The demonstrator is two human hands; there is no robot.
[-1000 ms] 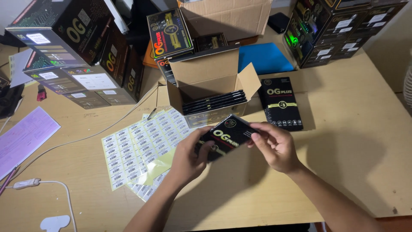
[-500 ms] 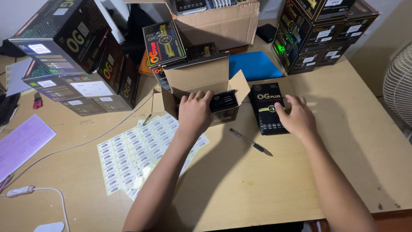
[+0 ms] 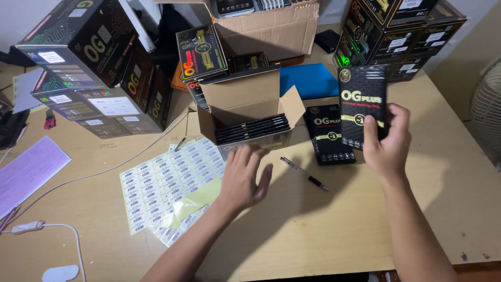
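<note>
My right hand [image 3: 386,145] holds a flat black packet [image 3: 362,103] upright above the table, to the right of a second black packet [image 3: 329,137] lying flat. My left hand [image 3: 244,176] hovers open, fingers spread, just in front of a small open cardboard box [image 3: 249,107] filled with several black packets standing on edge. A sheet of small barcode stickers [image 3: 167,184] lies to the left of that hand. A black pen [image 3: 304,173] rests on the table between my hands.
Stacks of large black cartons stand at the back left [image 3: 94,68] and back right [image 3: 396,31]. A big open cardboard box [image 3: 271,26] sits behind. A blue pad [image 3: 308,81], a white cable [image 3: 94,175], pink paper [image 3: 28,172] and a fan [image 3: 488,115] surround the wooden table [image 3: 323,224].
My right hand has lifted a black packet off the table and raised it upright. My left hand has drawn back from the small box toward the stickers.
</note>
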